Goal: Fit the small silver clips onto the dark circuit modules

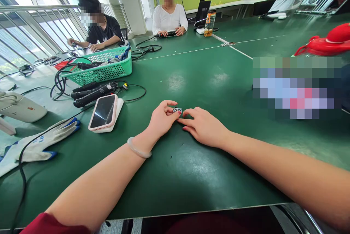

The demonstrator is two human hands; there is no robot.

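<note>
My left hand (163,118) pinches a small dark-and-white part (177,110) between thumb and fingers, a little above or on the green table (191,175). The part resembles a tiny circuit board, but is too small to name surely. Close on its right is my right hand (203,124), its fingers apart and slightly bent, tips pointing at the part. I cannot tell whether those fingertips touch it. A pale bangle (139,149) circles my left wrist.
Left of my hands lie a phone (104,112) on a white object, black hair-straightener-like tools (95,93), a work glove (46,141) and cables. Behind them stands a green basket (104,70). Two people sit across the table; another is at the right beside a computer case (322,0). A bottle (209,24) stands farther back.
</note>
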